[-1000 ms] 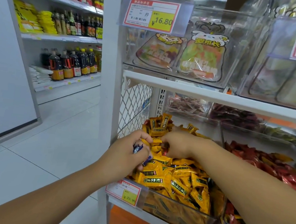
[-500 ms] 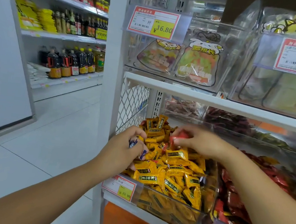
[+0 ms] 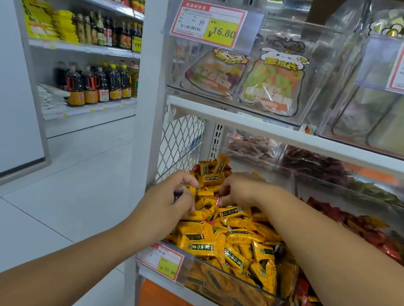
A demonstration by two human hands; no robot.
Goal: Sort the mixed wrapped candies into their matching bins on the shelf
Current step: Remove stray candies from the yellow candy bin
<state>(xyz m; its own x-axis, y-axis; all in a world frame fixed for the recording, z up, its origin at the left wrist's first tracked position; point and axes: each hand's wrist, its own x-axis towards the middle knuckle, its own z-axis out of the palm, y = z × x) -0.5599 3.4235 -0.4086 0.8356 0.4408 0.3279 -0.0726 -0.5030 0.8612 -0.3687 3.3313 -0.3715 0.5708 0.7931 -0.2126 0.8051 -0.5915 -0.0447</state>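
Note:
A clear bin [image 3: 231, 293] on the lower shelf is heaped with yellow wrapped candies [image 3: 231, 245]. My left hand [image 3: 171, 199] hovers over the bin's left end, closed around small blue-purple wrapped candies [image 3: 177, 195]. My right hand [image 3: 239, 189] reaches in from the right, its fingers curled down onto the top of the pile and pinching a red wrapped candy [image 3: 219, 200]. The neighbouring bin to the right holds red wrapped candies [image 3: 362, 227].
Behind on the same shelf are bins of brownish [image 3: 251, 145] and dark red [image 3: 317, 165] snacks. The shelf above [image 3: 273, 129] carries clear bins with bagged sweets [image 3: 270, 85]. A price tag [image 3: 159, 260] hangs on the yellow bin's front. An aisle floor [image 3: 69, 176] lies to the left.
My right hand, lifted with a red candy half a second ago, has come back down and left onto the yellow pile. My left hand stays closed on the blue candies.

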